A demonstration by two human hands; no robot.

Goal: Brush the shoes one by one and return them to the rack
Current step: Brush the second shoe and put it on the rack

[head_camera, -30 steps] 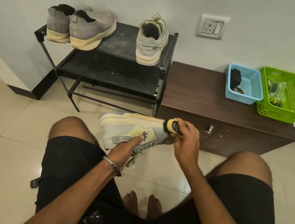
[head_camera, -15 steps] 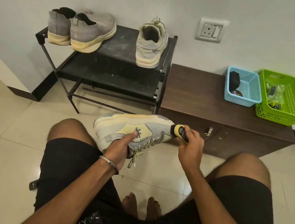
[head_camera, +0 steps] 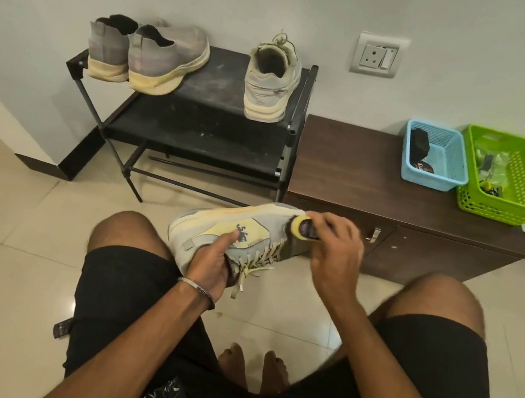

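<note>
Lighting was even and fairly bright, soft indoor light with only weak shadows under the black metal shoe rack. The glossy cream floor tiles showed dull glare patches near the bottom. Wide-angle distortion bowed the edges, and the right hand was slightly motion-blurred.

A grey and pale yellow sneaker lies on its side in the air, its sole turned away, laces dangling. A yellow-backed brush touches its toe. On the black rack stand 2 grey slip-ons at the top shelf's left edge and 1 matching sneaker at its right edge, heels outward.
</note>
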